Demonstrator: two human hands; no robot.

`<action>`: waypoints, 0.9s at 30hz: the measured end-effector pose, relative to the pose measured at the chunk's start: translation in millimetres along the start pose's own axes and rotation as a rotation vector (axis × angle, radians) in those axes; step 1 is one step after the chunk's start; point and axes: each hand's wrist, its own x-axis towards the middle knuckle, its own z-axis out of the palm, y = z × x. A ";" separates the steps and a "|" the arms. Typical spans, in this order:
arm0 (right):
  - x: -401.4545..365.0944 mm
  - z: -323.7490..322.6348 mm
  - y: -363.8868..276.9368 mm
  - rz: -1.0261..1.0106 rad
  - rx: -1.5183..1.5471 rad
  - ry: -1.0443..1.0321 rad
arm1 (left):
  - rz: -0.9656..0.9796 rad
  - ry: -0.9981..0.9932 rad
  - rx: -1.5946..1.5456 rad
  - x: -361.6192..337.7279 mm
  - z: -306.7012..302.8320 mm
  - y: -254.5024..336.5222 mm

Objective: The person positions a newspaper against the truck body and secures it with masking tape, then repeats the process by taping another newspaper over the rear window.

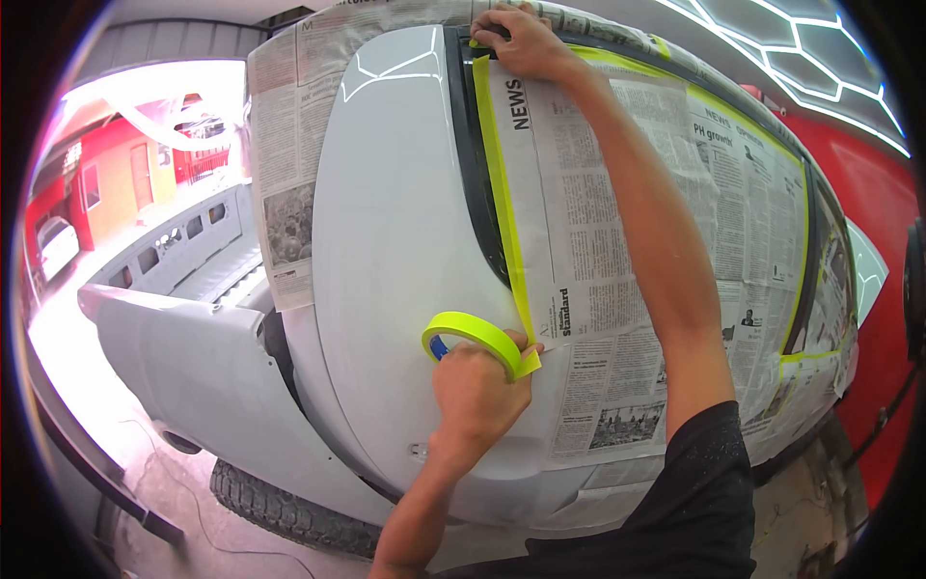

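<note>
My left hand is wrapped around a roll of neon-yellow masking tape, with a short loose end sticking out by the fingertips. It is in front of the pale grey vehicle body panel, by the lower corner of the newspaper sheet. Up at the roof edge, my right hand has its fingers curled and pinched, a bit of yellow tape showing at the fingertips. A yellow tape strip runs down the newspaper's left edge beside the black window trim.
More newspaper hangs over the roof's rear. To the left is the pickup's grey bed side, above a tire. A red wall stands on the right, and hexagonal lights hang overhead.
</note>
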 end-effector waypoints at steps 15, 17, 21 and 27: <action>-0.1 -1.2 6.2 -0.045 0.284 0.090 | -0.005 0.010 0.059 1.1 1.7 1.9; 1.3 0.3 9.6 -0.073 0.288 0.087 | 0.006 0.013 0.071 0.5 2.1 0.6; 3.2 -1.3 8.7 -0.111 0.168 0.062 | 0.019 0.020 0.065 0.5 3.3 -1.0; 1.0 -6.2 -3.7 -0.047 0.124 0.052 | 0.012 0.012 0.072 0.2 4.1 -2.3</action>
